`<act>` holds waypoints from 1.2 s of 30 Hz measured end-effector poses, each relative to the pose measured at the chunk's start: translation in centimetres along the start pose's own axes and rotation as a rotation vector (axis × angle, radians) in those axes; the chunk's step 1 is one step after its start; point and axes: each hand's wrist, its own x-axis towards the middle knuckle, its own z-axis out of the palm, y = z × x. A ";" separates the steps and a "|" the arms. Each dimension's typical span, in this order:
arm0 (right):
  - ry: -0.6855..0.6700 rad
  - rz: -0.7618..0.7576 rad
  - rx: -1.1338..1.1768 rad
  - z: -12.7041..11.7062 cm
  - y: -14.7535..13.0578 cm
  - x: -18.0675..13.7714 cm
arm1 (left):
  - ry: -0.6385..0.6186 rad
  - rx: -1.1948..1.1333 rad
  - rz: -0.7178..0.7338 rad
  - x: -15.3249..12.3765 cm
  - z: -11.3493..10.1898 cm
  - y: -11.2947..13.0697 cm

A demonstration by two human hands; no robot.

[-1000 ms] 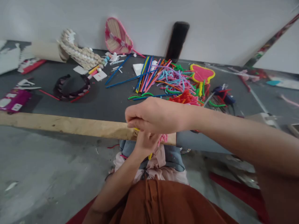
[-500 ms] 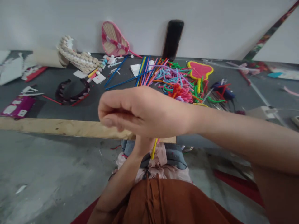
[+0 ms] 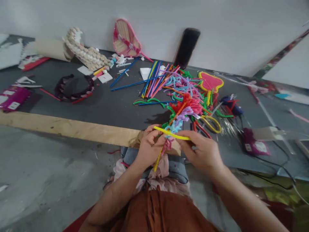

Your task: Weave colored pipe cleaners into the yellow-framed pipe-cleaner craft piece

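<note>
My left hand (image 3: 151, 146) is closed around a piece made of looped pipe cleaners (image 3: 177, 124) in light blue, purple and pink. Its yellow stem hangs below that hand. Red and pink loops (image 3: 187, 104) lie at the upper end, and I cannot tell whether they belong to the same piece. A loose yellow pipe cleaner (image 3: 171, 133) crosses in front of it, its right end pinched in my right hand (image 3: 201, 149). The other end reaches over the left fingers. Both hands are at the table's front edge.
A pile of coloured pipe cleaners (image 3: 178, 80) lies behind my hands. Farther back are a phone (image 3: 187, 48) leaning on the wall, a pink fan-shaped piece (image 3: 126, 38) and a pink-yellow shape (image 3: 210, 82). At left lie a dark headband (image 3: 72, 96) and a purple packet (image 3: 15, 98).
My right hand has drawn back from across the view to beside my left hand. It now shows a yellow pipe cleaner in its fingers. The view has shifted and tilted slightly.
</note>
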 end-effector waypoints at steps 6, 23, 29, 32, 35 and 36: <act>-0.013 -0.131 -0.126 1.1 0.3 1.0 | 0.005 0.022 0.054 0.1 0.0 0.0; -0.036 0.005 -0.081 2.5 0.6 1.0 | 0.002 0.058 0.042 0.0 0.1 0.0; -0.030 0.066 -0.003 2.1 0.7 0.7 | 0.030 0.013 0.022 -0.1 0.4 -0.2; -0.047 0.103 -0.032 2.0 0.5 0.6 | 0.030 0.018 0.016 -0.2 0.4 -0.2; -0.056 0.110 -0.078 2.0 0.4 0.7 | 0.029 0.033 0.014 -0.2 0.4 -0.1; -0.055 0.108 -0.088 2.1 0.3 0.7 | 0.026 0.034 0.015 -0.1 0.3 -0.1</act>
